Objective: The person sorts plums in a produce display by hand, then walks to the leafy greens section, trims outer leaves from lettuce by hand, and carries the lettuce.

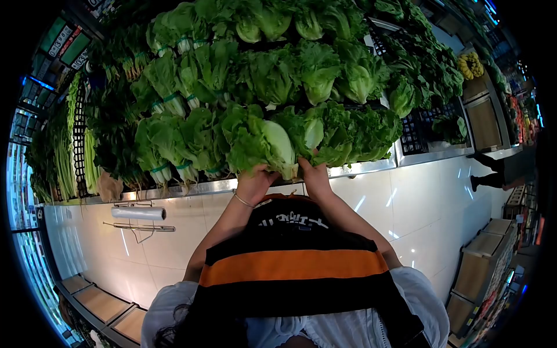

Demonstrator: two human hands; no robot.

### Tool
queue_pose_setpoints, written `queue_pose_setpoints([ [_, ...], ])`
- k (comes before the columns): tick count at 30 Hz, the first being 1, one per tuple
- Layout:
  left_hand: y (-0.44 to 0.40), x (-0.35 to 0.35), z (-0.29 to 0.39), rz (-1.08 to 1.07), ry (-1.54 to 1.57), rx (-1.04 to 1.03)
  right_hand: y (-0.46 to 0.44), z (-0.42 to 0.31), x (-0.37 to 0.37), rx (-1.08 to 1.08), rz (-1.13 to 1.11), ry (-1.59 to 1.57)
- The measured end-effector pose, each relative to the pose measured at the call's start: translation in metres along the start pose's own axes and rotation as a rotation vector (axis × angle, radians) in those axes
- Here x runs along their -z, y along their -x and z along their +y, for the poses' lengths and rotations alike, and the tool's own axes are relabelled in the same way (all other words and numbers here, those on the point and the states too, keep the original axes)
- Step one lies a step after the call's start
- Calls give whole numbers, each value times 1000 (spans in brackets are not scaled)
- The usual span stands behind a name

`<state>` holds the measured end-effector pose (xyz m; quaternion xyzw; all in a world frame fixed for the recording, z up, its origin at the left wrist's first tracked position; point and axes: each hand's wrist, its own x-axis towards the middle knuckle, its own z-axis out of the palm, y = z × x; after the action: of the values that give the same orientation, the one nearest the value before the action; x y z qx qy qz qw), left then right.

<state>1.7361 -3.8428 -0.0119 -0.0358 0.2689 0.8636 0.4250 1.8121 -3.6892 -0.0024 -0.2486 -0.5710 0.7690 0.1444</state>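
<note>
A head of lettuce with a pale stem end lies at the front edge of the vegetable display, its base toward me. My left hand, with a bracelet at the wrist, is closed on its left side, fingers partly hidden under the leaves. On the other side my right hand grips close to the cut base, with its fingertips partly covered by leaves. Another lettuce sits directly to the right, touching or nearly touching the first. Bundled leafy greens stand to the left in the same front row.
A metal ledge runs along the display front. Below it, a plastic bag roll hangs on a wire holder. More lettuces fill the rows behind. A person is at the far right, near wooden display stands.
</note>
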Motion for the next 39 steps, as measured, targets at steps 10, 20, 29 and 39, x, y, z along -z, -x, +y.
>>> queue_pose_setpoints([
  [10,-4,19,12,-49,205,150,-1,-15,-1,287,-141,470],
  [20,-2,-5,1,428,-528,-167,8,-21,-9,389,-216,540],
  [29,0,8,2,-62,42,-74,12,-34,-12,617,-416,477],
  [39,17,-38,23,-207,374,25,10,-57,-5,585,-189,650],
])
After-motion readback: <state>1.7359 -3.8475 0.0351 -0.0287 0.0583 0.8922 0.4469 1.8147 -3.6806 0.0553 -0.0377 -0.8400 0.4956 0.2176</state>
